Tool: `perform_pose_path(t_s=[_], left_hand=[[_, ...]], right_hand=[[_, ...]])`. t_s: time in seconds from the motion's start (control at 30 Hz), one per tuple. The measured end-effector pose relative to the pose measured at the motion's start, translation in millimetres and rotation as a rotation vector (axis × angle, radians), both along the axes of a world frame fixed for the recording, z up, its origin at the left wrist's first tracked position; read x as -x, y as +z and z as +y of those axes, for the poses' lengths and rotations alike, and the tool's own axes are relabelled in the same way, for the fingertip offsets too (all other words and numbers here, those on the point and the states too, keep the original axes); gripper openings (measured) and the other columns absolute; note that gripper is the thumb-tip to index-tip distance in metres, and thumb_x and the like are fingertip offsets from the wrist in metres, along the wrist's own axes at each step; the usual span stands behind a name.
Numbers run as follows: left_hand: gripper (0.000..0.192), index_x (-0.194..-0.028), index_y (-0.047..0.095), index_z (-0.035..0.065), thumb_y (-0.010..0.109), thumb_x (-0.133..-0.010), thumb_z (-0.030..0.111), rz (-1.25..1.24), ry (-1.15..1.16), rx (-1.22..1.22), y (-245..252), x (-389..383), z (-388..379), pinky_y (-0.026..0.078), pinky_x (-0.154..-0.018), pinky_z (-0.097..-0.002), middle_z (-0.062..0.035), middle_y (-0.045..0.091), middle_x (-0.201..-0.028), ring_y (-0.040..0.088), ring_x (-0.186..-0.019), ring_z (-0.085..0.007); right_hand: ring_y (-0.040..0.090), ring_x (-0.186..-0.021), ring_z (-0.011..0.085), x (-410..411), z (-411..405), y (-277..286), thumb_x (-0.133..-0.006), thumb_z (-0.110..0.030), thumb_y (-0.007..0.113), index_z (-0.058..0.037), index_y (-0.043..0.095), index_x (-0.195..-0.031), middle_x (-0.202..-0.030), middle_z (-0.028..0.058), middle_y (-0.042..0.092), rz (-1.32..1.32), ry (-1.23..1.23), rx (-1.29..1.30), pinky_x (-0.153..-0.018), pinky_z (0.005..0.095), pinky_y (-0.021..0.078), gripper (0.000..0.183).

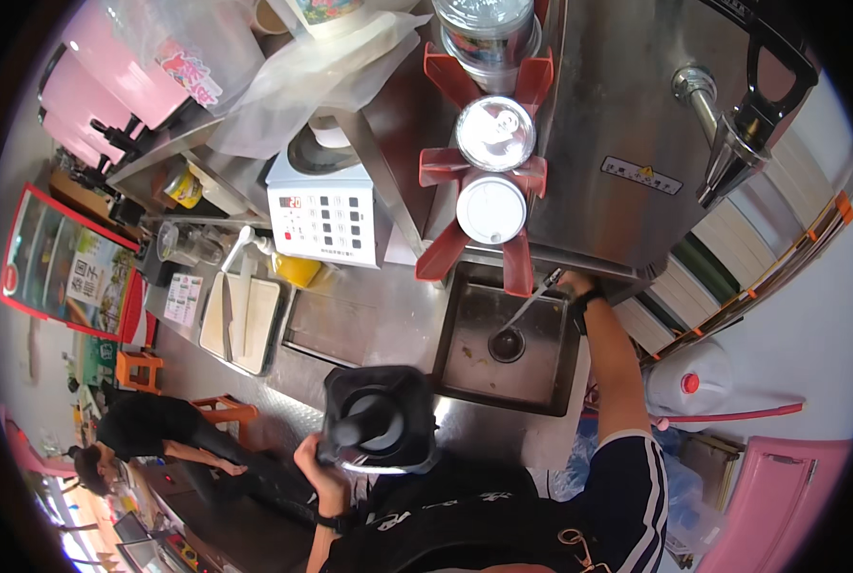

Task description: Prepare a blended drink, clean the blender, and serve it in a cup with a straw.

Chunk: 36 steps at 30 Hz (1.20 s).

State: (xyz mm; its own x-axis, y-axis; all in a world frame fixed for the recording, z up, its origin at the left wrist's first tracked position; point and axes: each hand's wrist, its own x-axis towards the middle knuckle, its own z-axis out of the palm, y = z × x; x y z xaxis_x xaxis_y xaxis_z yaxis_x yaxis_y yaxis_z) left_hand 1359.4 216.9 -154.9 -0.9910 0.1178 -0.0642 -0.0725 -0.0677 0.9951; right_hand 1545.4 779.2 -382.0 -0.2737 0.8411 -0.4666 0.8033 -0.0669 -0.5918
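My left hand (pixel 324 469) grips the handle of a blender jar (pixel 380 419), seen from above with its black lid facing me. The jar is over the counter's front edge, close to my body. At the sink's back right corner, my right hand (pixel 577 285) is at the faucet (pixel 553 278); its fingers are partly hidden under the steel shelf edge. A thin stream of water (pixel 523 311) runs from the faucet towards the drain (pixel 507 346) of the steel sink (pixel 469 379). Small yellowish scraps lie on the sink floor.
Red cup holders (pixel 444 251) with a can (pixel 496 134) and a white-lidded cup (pixel 492 209) overhang the sink. Left stand a dispensing machine (pixel 326 222) and a tray (pixel 258 322) with long utensils. A person (pixel 183 437) bends at the left. A jug (pixel 684 379) stands right.
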Motion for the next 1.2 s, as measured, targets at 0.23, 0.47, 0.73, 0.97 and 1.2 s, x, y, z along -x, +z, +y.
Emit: perform_pose_path(t_s=[0.23, 0.47, 0.73, 0.97, 1.2], left_hand=[[0.030, -0.061, 0.044, -0.0003, 0.054, -0.083, 0.018, 0.347, -0.413, 0.358, 19.0, 6.4, 89.0, 0.033, -0.060, -0.0304, -0.0034, 0.042, -0.060, 0.040, -0.062, -0.0137], [0.028, -0.066, 0.055, -0.0023, 0.062, -0.083, 0.020, 0.532, -0.710, 0.371, -6.6, -10.1, 188.9, 0.036, -0.063, -0.0353, -0.0135, 0.052, -0.061, 0.046, -0.061, -0.0239], [0.034, -0.068, 0.050, -0.0042, 0.059, -0.088, 0.022, 0.441, -0.973, 0.371, -45.5, -17.2, 246.8, 0.032, -0.053, -0.0319, -0.0104, 0.040, -0.056, 0.037, -0.054, -0.0142], [0.052, -0.084, 0.064, -0.0055, 0.056, -0.088, 0.046, 0.213, -1.044, 0.603, -68.4, -42.2, 289.6, 0.043, -0.061, -0.0353, -0.0186, 0.056, -0.062, 0.053, -0.058, -0.0245], [0.054, -0.049, 0.050, 0.0066, 0.070, -0.076, 0.049, 0.055, -1.090, 0.787, -110.8, -33.5, 324.0, 0.036, -0.049, -0.0300, -0.0030, 0.051, -0.051, 0.048, -0.047, -0.0134]], right_hand=[[0.038, -0.131, 0.0246, -53.8, -176.7, 192.8, -0.065, -0.020, 0.076, -0.0103, 0.043, -0.137, -0.143, 0.0093, 0.039, 0.909, 0.300, 0.143, -0.103, 0.0402, 0.0315, 0.079], [0.029, -0.135, 0.0285, -78.8, -229.7, 221.1, -0.057, -0.024, 0.084, -0.0095, 0.047, -0.124, -0.143, 0.0138, 0.036, 1.049, 0.257, -0.105, -0.110, 0.0411, 0.0209, 0.077], [0.046, -0.104, 0.0134, -98.4, -216.2, 147.4, -0.078, -0.013, 0.069, -0.0070, 0.050, -0.105, -0.105, 0.0021, 0.048, 1.134, -0.082, -0.014, -0.093, 0.0276, 0.0350, 0.034], [0.049, -0.096, 0.0146, -103.7, -207.5, 132.4, -0.087, -0.009, 0.056, -0.0023, 0.051, -0.111, -0.102, 0.0048, 0.051, 0.984, -0.586, -0.565, -0.090, 0.0268, 0.0367, 0.025], [0.048, -0.104, 0.0175, -114.9, -221.6, 163.5, -0.091, -0.017, 0.054, -0.0028, 0.047, -0.119, -0.112, 0.0090, 0.050, 0.894, -0.897, -0.719, -0.094, 0.0289, 0.0361, 0.032]])
